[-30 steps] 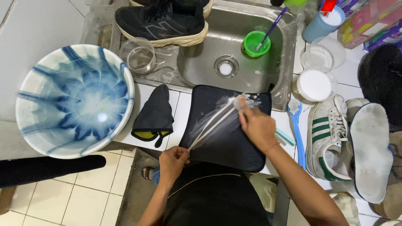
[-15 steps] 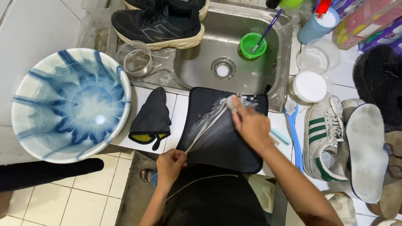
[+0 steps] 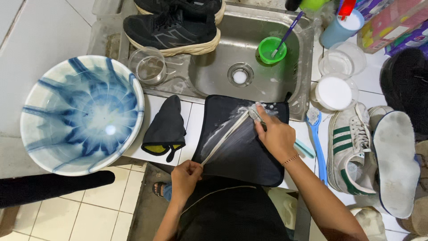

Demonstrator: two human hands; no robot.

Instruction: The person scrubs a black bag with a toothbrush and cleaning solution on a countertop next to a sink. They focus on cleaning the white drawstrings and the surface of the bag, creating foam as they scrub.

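White tiles carry a steel sink, and a dark mat lies across its front edge, toward the person. On this mat a white shoelace is stretched tight. Its long axis runs diagonally, from the lower left end near the person's body up to the right, toward the sink. The left hand pinches the lower end between the fingertips, at the mat's near edge. The right hand is closed around a small brush and presses it on the upper, soapy end, so this hand is nearer to the sink.
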